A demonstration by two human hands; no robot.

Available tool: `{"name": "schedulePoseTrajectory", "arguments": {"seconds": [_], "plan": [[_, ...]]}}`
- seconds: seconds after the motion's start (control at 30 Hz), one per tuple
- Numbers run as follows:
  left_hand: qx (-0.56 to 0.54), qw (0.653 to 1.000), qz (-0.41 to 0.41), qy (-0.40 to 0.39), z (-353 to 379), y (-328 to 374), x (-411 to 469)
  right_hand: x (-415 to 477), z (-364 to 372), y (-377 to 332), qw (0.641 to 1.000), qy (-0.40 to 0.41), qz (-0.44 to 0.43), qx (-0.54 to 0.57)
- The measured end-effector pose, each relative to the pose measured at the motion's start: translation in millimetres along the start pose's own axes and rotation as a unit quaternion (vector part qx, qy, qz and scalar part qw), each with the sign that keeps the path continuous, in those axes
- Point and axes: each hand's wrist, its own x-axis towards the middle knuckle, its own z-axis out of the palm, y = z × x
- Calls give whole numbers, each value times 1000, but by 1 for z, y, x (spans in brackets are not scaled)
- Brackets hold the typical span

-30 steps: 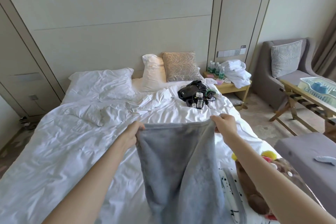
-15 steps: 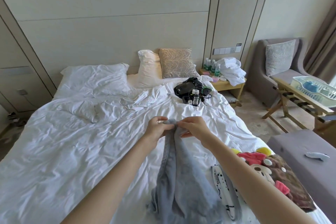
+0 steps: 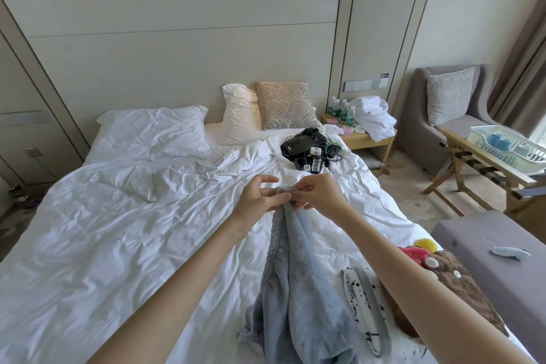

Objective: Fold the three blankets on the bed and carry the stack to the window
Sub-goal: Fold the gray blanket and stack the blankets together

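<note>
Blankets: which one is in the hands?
The plain grey blanket, top pinched by left hand and right hand; the spotted white blanket and brown cartoon blanket lie beside it.

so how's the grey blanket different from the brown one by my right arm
The grey blanket is plain; the brown blanket carries a colourful cartoon pattern. The grey blanket hangs doubled from the left hand and right hand; the brown blanket lies loose on the bed. Both look fleecy.
</note>
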Motion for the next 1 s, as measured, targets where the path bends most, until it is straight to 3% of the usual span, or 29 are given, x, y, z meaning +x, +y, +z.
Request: {"name": "schedulePoseTrajectory", "arguments": {"seconds": [0.17,0.43,0.53,0.63,0.77,1.0], "plan": [[84,994,62,-12,6,1,-3,3,-6,-12,994,14,-53,-98],[113,989,53,-76,-14,21,-3,-6,-24,-5,997,-57,-47,8],[114,989,61,-67,-22,27,-5,-12,-28,6,995,-94,-38,26],[129,988,71,-47,-27,34,-11,-13,-29,18,986,-111,-47,-117],[150,984,94,-15,-39,47,-24,-14,-39,23,920,-50,-73,-383],[204,969,134,24,-47,67,-63,-40,-70,12,902,56,-130,-408]]}}
